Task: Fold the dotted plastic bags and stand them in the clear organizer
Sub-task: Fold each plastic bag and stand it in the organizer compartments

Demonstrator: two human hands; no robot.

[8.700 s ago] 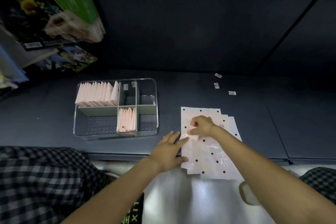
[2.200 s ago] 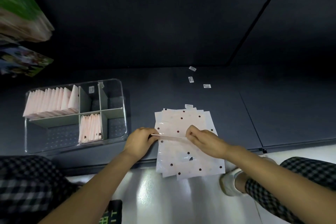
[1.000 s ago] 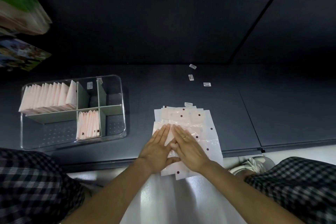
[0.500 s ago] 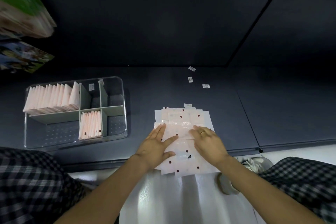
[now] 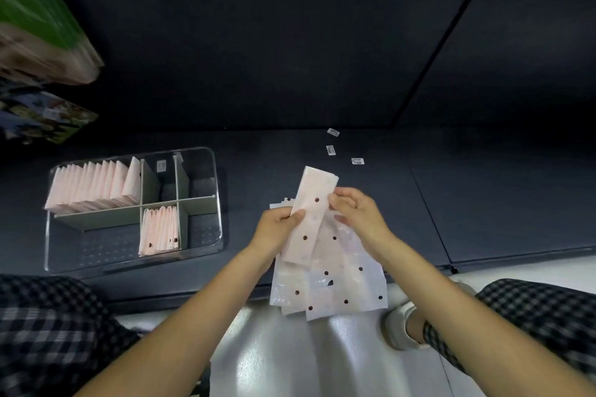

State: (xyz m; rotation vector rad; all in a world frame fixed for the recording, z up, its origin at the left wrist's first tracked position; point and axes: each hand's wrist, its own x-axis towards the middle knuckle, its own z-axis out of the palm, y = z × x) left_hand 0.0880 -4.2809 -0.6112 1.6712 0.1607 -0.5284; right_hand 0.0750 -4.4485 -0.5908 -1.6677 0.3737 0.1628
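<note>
Partway through. Clear organizer (image 5: 216,203): back-left compartment packed with folded bags (image 5: 93,185), a middle one part-filled (image 5: 160,229). Right of organizer: folded strip (image 5: 311,213) lifted, pinched by left hand (image 5: 277,230) and right hand (image 5: 358,214), above unfolded stack (image 5: 335,287) still awaiting folding.

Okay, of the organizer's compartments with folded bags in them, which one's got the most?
The far left compartment of the clear organizer: its row of folded bags spans its whole width. The near middle compartment holds only a short bunch.
</note>
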